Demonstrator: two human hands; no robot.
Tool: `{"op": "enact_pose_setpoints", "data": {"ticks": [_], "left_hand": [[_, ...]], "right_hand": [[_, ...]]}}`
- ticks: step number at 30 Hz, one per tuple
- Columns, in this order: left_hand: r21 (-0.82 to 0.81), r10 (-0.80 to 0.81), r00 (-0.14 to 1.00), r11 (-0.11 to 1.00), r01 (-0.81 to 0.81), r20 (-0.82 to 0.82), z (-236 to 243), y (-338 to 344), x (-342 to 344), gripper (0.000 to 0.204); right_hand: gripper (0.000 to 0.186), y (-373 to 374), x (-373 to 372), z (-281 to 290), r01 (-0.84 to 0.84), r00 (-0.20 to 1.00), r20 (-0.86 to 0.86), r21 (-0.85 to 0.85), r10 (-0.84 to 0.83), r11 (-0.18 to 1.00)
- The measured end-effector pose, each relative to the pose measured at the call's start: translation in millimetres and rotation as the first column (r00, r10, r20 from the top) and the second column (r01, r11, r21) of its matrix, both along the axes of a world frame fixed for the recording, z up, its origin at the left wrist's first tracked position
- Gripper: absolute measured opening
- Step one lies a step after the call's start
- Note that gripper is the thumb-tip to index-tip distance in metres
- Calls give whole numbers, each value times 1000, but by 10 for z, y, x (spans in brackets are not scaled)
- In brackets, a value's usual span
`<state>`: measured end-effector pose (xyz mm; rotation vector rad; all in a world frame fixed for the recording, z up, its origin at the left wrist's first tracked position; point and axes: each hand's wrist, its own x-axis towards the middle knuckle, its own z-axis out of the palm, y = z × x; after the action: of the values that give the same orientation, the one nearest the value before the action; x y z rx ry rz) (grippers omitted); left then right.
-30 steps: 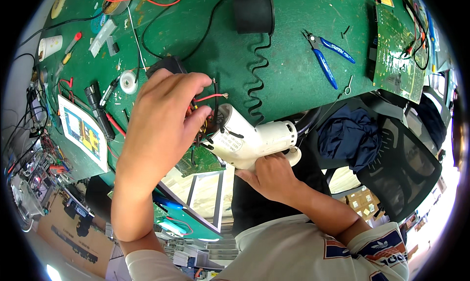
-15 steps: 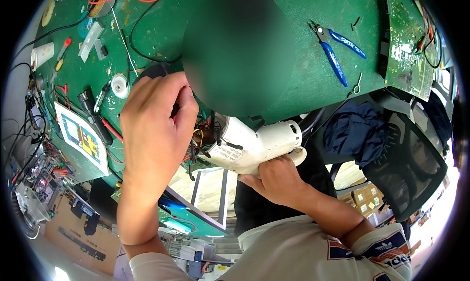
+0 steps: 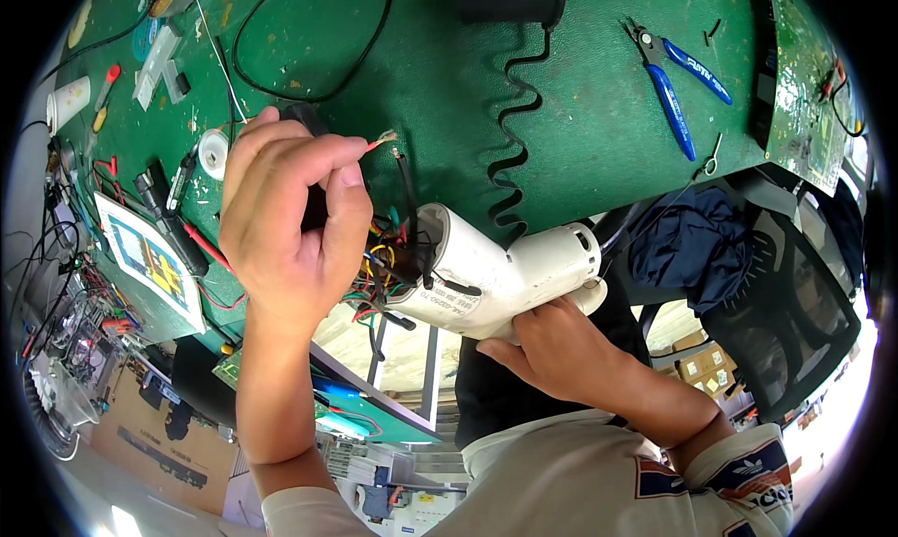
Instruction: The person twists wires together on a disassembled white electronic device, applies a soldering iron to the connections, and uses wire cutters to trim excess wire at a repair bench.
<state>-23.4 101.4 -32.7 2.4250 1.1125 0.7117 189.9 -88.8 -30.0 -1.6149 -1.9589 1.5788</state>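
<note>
Over the green desk (image 3: 580, 116) | right hand (image 3: 552, 350) cradles white plastic housing (image 3: 496, 275) from below, open end tilted up so wiring is reachable | left hand (image 3: 290, 219) grip pinched shut on red wire (image 3: 374, 145), pulling it clear of the bundle | blue cutters (image 3: 673, 79) lie well apart.

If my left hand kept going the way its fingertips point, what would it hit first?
The left hand points right, pinching a red wire. Straight on, it would likely meet the black wire rising from the white housing, then the coiled cord; depth is unclear.
</note>
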Motion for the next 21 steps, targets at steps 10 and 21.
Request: {"op": "enact_pose_setpoints", "data": {"ticks": [10, 21], "left_hand": [[32, 26, 998, 999, -28, 63, -66, -10, -18, 20], [51, 35, 992, 998, -41, 120, -120, -37, -64, 19]], "right_hand": [[10, 1113, 198, 156, 404, 871, -336, 79, -357, 911], [20, 1483, -222, -156, 444, 843, -240, -195, -482, 874]]}}
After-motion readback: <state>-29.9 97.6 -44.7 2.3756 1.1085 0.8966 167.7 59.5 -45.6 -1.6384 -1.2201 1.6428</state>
